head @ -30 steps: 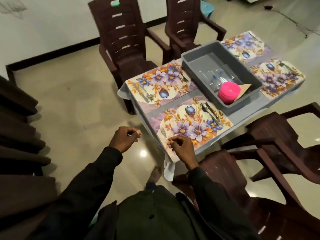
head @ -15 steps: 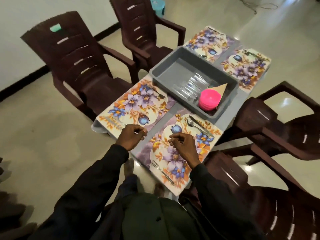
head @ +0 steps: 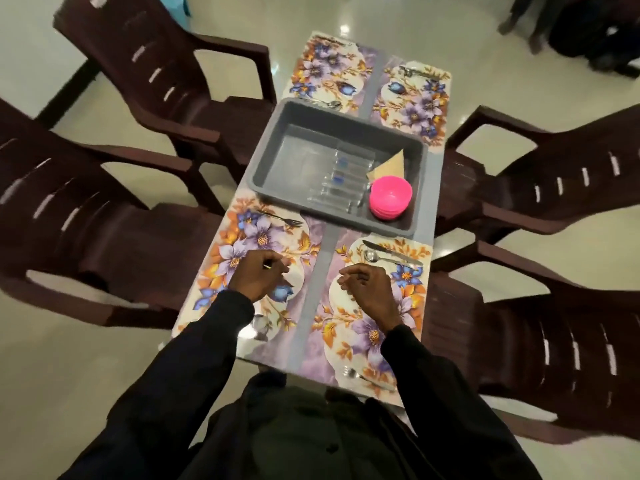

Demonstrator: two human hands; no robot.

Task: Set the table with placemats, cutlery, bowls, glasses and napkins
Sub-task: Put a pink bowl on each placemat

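Observation:
Several floral placemats lie on the table: near left (head: 263, 237), near right (head: 377, 334), far left (head: 325, 74), far right (head: 415, 102). A grey tub (head: 266, 178) in the middle holds a stack of pink bowls (head: 389, 197), clear glasses (head: 346, 181) lying down and brown napkins (head: 389, 166). My left hand (head: 258, 277) hovers over the near left mat with curled fingers; a tiny glint shows between them. My right hand (head: 367, 289) hangs loosely curled over the near right mat, holding nothing. A knife (head: 391, 251), spoon (head: 372, 256) and fork (head: 367, 377) lie on that mat.
Another fork (head: 280, 219) lies on the near left mat, a spoon (head: 322, 103) on the far left one. Dark brown plastic chairs (head: 104, 202) (head: 554, 188) crowd both long sides. A person's legs (head: 588, 29) show at the far right corner.
My view has swung round to the table's short end. Both hands have come forward from the near edge over the two closest mats; the right hand has left the fork behind.

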